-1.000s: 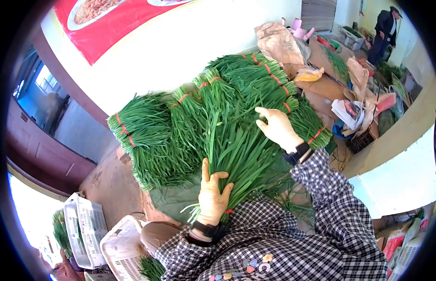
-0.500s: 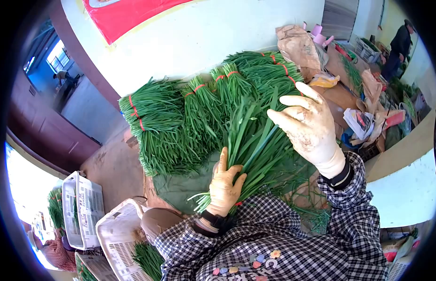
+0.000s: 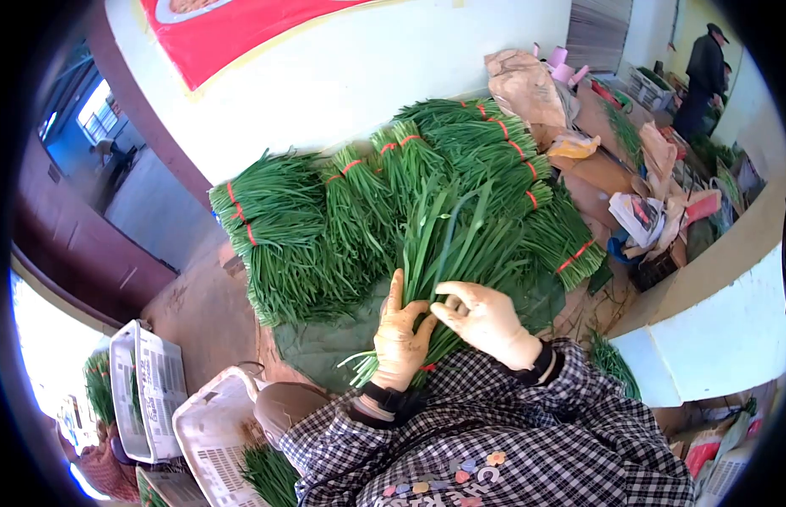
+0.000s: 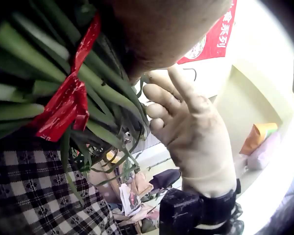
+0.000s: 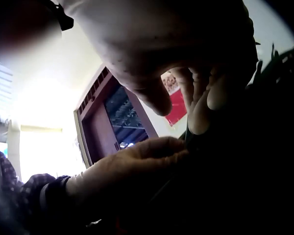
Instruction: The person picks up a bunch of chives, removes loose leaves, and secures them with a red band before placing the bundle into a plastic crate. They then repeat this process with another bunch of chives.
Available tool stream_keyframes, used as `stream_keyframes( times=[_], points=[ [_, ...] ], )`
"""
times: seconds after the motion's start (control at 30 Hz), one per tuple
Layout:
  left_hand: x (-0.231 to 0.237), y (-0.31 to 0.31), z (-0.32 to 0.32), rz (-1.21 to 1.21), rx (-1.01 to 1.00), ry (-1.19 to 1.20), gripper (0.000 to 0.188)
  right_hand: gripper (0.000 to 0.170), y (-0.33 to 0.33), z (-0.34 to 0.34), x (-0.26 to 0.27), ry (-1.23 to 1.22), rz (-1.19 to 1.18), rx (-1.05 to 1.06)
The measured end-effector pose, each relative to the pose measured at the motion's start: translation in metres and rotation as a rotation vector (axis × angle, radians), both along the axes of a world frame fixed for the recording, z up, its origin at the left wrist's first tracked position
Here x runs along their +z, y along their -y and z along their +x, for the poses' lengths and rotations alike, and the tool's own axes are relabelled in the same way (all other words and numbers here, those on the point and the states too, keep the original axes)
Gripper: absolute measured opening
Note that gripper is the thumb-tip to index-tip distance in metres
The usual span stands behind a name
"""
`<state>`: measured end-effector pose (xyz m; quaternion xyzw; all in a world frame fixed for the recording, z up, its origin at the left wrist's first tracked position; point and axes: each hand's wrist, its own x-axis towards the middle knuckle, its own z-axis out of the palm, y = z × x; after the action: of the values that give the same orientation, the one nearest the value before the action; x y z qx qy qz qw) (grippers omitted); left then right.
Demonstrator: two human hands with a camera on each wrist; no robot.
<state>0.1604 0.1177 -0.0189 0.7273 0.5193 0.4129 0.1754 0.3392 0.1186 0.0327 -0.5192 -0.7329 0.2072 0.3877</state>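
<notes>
My left hand (image 3: 399, 340), in a pale, soiled glove, grips the lower part of a bunch of garlic chives (image 3: 435, 253) in the head view. Its index finger lies straight along the leaves, and the pale stem ends stick out below. A red tie (image 4: 63, 98) wraps the stems in the left wrist view. My gloved right hand (image 3: 487, 324) is at the right side of this bunch, fingertips close to the left thumb. In the dark right wrist view its bent fingers (image 5: 201, 115) stand apart from the thumb. A long bluish-green strip (image 3: 450, 232) rises from the bunch.
Several chive bundles with red ties (image 3: 279, 245) are piled on a green sheet (image 3: 312, 355) against the wall. White plastic crates (image 3: 209, 414) stand at lower left. Bags and paper (image 3: 638, 215) litter the right side. A person (image 3: 704, 80) stands at far right.
The right hand first rose toward the camera beside the leaf tips, then came down to the stems by the left hand. The left hand kept its hold on the bunch.
</notes>
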Motion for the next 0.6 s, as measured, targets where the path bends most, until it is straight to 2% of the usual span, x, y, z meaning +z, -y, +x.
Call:
stream_keyframes(
  times=[0.1, 0.13, 0.2, 0.23, 0.27, 0.33, 0.4, 0.43, 0.47, 0.5, 0.53, 0.6],
  points=[
    [-0.005, -0.001, -0.001, -0.06, -0.022, 0.113, 0.025, 0.032, -0.01, -0.004, -0.012, -0.072, -0.197, -0.006],
    [-0.005, -0.002, -0.002, -0.058, -0.037, 0.107, 0.025, 0.032, -0.014, -0.003, -0.014, -0.079, -0.195, -0.021],
    [-0.009, -0.003, -0.002, 0.029, -0.053, 0.026, 0.022, 0.03, -0.022, 0.0, -0.02, -0.382, -0.452, 0.12],
    [-0.004, 0.0, -0.002, -0.008, -0.054, 0.029, 0.025, 0.029, -0.02, -0.001, -0.02, -0.378, -0.557, 0.115],
    [0.001, 0.001, -0.003, -0.012, -0.064, 0.022, 0.025, 0.031, -0.019, -0.002, -0.019, -0.414, -0.555, 0.134],
    [0.008, 0.002, -0.007, -0.08, -0.075, 0.026, 0.03, 0.016, -0.013, -0.001, -0.002, -0.424, -0.64, 0.091],
    [-0.003, -0.001, -0.009, -0.067, -0.104, 0.051, 0.033, 0.017, -0.01, -0.006, -0.026, -0.274, -0.308, 0.125],
    [-0.004, -0.002, -0.009, -0.05, -0.114, 0.054, 0.04, 0.019, -0.007, -0.01, -0.029, -0.116, -0.002, 0.078],
    [-0.007, -0.004, -0.01, -0.031, -0.123, 0.057, 0.046, 0.018, -0.007, -0.013, -0.029, -0.104, 0.244, 0.097],
    [-0.024, -0.008, -0.014, -0.152, -0.146, 0.159, 0.053, 0.014, -0.005, -0.013, -0.029, 0.011, 0.32, 0.11],
    [-0.018, -0.008, -0.012, -0.15, -0.148, 0.153, 0.053, 0.011, -0.003, -0.015, -0.025, 0.127, 0.395, 0.122],
    [-0.008, -0.007, -0.006, -0.665, -0.395, 1.389, 0.045, 0.016, 0.003, -0.019, -0.025, 0.23, 0.483, 0.221]
  ],
)
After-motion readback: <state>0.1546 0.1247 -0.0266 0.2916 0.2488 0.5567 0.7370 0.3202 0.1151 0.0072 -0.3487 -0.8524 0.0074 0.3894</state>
